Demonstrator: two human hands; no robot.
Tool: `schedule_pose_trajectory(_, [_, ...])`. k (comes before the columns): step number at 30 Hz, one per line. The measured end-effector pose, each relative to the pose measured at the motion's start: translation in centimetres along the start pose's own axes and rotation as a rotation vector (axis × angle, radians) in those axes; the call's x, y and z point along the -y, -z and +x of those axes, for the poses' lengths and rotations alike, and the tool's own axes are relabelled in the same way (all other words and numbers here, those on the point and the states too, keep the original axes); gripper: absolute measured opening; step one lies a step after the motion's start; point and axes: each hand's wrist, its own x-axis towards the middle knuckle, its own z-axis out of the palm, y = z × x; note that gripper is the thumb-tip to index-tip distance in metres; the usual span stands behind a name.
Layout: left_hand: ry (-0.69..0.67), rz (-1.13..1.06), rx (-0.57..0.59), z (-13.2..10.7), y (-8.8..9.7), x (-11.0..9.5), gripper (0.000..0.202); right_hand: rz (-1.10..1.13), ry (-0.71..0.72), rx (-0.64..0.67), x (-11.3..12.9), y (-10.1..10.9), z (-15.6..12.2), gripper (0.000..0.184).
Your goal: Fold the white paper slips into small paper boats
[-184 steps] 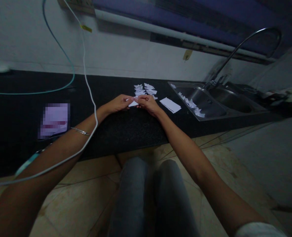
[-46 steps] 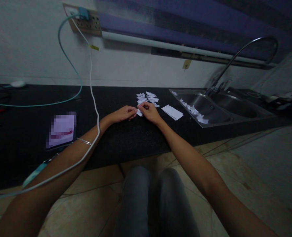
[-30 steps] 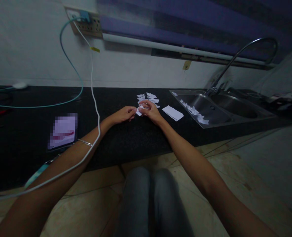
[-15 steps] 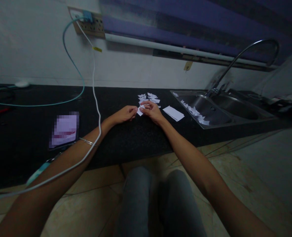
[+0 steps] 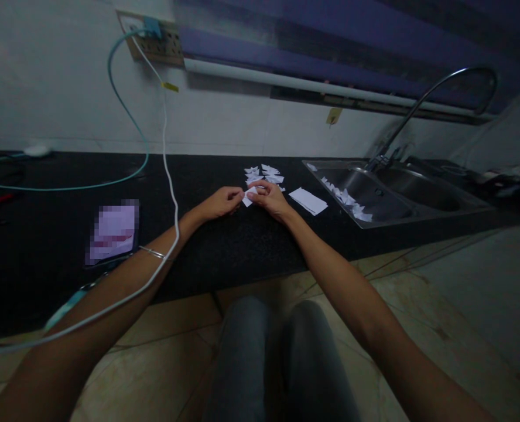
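Observation:
A small piece of white paper [image 5: 248,198], apparently folded, is held between my two hands above the dark countertop. My left hand [image 5: 223,202] is closed, its thumb and fingertips pinching the paper's left edge. On the other side, my right hand [image 5: 270,199] grips the same paper between thumb and fingers. Just behind the hands lie several folded white paper pieces [image 5: 271,174], partly hidden by my fingers. A stack of flat white paper sheets [image 5: 308,201] rests to the right of my right hand.
More folded papers [image 5: 345,198] line the left edge of the metal sink [image 5: 376,220], under a curved faucet [image 5: 418,105]. A phone [image 5: 113,231] with a blurred screen lies by my left forearm. A white cable [image 5: 168,170] hangs from the wall socket [image 5: 158,44] across that arm.
Both hands keep their hold on the small paper, which has barely shifted. The whole view has moved very slightly.

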Motion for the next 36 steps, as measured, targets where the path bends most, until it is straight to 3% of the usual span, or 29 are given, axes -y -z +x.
schedule_pose_trajectory(8, [-0.017, 0.039, -0.033, -0.2, 0.1, -0.1, 0.033, 0.077, -0.033, -0.006, 0.2, -0.1, -0.1, 0.042])
schedule_pose_trajectory(16, [0.007, -0.021, -0.054, -0.1, 0.0, 0.0, 0.035, -0.006, 0.011, 0.009, 0.5, -0.1, -0.3, 0.041])
schedule_pose_trajectory(22, [0.105, -0.210, 0.016, 0.4, 0.3, 0.6, 0.055, -0.027, 0.024, -0.081, -0.7, 0.4, 0.2, 0.040])
schedule_pose_trajectory(28, [0.157, -0.216, 0.053, 0.5, 0.6, 0.2, 0.068, -0.115, 0.077, -0.154, -0.8, 0.4, 0.5, 0.035])
schedule_pose_trajectory(32, [0.167, -0.233, 0.070, 0.6, 0.7, -0.3, 0.060, -0.218, 0.221, -0.109, -0.2, 0.1, 0.2, 0.023])
schedule_pose_trajectory(36, [0.157, -0.321, 0.015, 0.7, 0.7, -0.1, 0.042, -0.189, 0.253, 0.008, 0.4, -0.1, -0.1, 0.018])
